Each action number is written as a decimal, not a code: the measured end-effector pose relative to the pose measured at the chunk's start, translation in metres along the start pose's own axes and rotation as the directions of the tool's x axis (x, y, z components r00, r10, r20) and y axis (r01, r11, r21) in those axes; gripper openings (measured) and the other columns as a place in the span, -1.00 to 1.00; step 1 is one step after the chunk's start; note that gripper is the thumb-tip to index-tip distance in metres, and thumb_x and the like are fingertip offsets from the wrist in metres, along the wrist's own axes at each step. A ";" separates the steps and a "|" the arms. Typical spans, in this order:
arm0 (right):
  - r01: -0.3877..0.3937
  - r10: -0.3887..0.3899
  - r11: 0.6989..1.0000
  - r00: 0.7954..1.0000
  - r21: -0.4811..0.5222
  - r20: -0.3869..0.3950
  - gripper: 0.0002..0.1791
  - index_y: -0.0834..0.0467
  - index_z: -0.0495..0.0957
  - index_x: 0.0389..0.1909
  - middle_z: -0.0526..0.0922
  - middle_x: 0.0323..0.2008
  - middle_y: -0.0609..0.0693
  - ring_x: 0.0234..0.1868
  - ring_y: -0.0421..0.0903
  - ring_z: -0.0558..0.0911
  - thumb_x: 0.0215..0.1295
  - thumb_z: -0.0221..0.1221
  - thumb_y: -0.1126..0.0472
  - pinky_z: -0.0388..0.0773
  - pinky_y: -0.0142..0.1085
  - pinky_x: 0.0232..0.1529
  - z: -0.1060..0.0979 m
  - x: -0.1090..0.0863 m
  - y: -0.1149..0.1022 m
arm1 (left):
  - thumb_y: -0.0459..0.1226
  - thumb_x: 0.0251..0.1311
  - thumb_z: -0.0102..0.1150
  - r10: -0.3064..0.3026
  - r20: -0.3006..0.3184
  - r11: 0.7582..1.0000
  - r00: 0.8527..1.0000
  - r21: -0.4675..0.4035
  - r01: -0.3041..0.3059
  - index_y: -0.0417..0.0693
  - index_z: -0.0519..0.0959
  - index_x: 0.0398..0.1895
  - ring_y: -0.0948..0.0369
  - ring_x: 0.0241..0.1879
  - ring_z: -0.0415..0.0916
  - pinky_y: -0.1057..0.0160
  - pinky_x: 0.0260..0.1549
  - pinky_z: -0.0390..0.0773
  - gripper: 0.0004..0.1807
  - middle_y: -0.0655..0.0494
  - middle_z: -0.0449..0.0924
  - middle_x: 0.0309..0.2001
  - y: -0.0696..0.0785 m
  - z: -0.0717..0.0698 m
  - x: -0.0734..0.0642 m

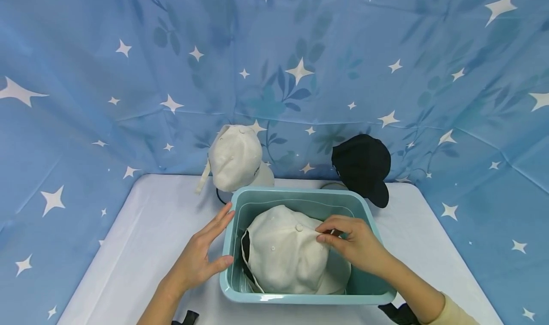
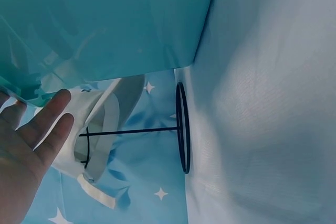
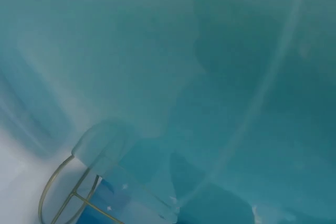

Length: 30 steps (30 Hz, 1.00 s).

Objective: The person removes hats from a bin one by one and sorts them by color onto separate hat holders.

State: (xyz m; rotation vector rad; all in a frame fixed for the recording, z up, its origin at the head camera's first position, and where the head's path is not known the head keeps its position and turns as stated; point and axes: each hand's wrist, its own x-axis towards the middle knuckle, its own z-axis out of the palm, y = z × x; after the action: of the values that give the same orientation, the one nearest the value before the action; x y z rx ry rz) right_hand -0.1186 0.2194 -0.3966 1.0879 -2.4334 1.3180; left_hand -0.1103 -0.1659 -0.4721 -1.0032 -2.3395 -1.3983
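A white baseball cap (image 1: 274, 263) lies in a light blue-green plastic basin (image 1: 300, 299), crown up, with its brim toward the right. Thumb and fingertips of my right hand (image 1: 358, 244) pinch the cloth near the top of its crown. Some dark material shows at the cap's left opening. On the basin's left side, my left hand (image 1: 199, 251) is spread, its fairly straight fingers at the rim. The left wrist view has that hand's fingers (image 2: 50, 116) beside the basin's outer wall (image 2: 105, 30). My right hand is out of the right wrist view, which the basin wall (image 3: 157, 77) mostly fills.
Behind the basin, another white cap (image 1: 236, 158) hangs on a black wire stand (image 2: 182, 129). A black cap (image 1: 364, 167) is at the back right, near a gold-coloured wire base (image 3: 73, 195). The white table (image 1: 158, 220) meets a blue star-patterned cloth (image 1: 274, 53).
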 end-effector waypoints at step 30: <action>0.020 -0.013 0.995 0.997 -0.096 0.072 -0.82 0.04 0.78 -0.14 0.75 -0.29 -0.07 -0.33 -0.26 0.64 0.30 0.40 0.34 0.66 -0.34 -0.34 -0.029 0.020 -0.025 | -0.09 0.30 0.32 0.017 -0.007 1.000 1.000 -0.021 -0.017 -0.16 0.23 0.62 -0.02 0.60 0.09 0.37 0.47 0.11 -0.12 -0.10 0.05 0.66 -0.001 0.001 0.000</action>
State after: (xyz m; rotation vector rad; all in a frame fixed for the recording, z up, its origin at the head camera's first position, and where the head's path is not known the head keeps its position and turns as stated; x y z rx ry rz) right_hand -0.1220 0.2231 -0.3536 1.1465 -2.5040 1.1624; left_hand -0.1106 -0.1653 -0.4729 -1.0199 -2.3101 -1.4205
